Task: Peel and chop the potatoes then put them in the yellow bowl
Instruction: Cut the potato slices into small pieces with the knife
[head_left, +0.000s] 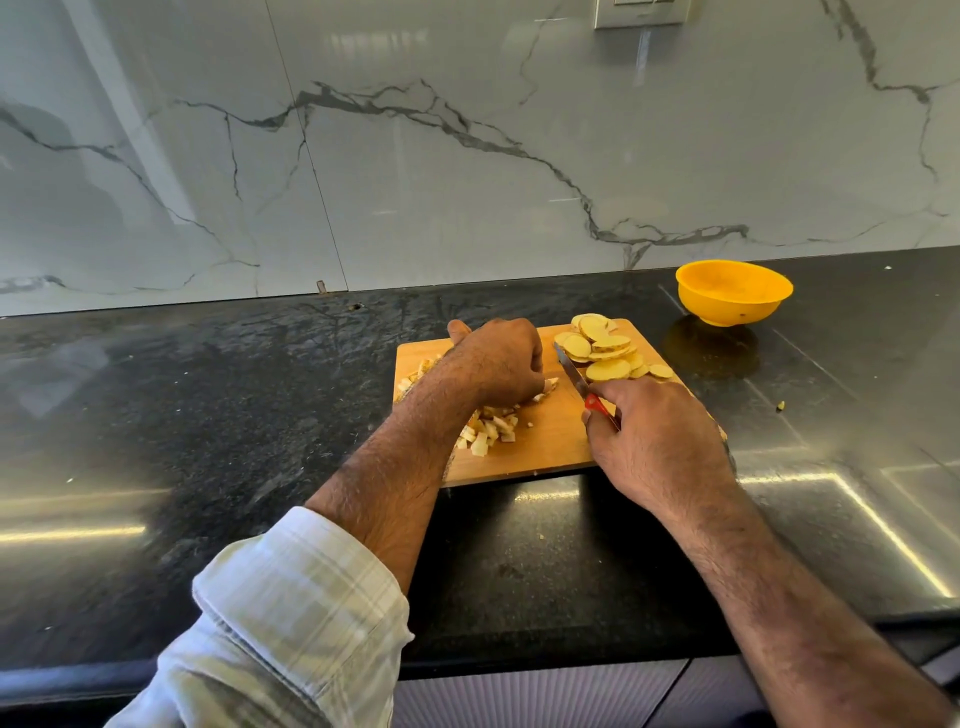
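Red-handled knife (582, 382), gripped in the right hand (654, 441), pointed away-left across the board (545, 447); left hand (501, 364) curled over potato pieces (545, 387).

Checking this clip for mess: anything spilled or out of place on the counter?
A small potato scrap lies on the counter, right of the board, and the bowl looks empty. Otherwise nothing stands out.

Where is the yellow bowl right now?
In the head view, the yellow bowl stands on the black counter at the right, near the wall, beyond the cutting board's far right corner.
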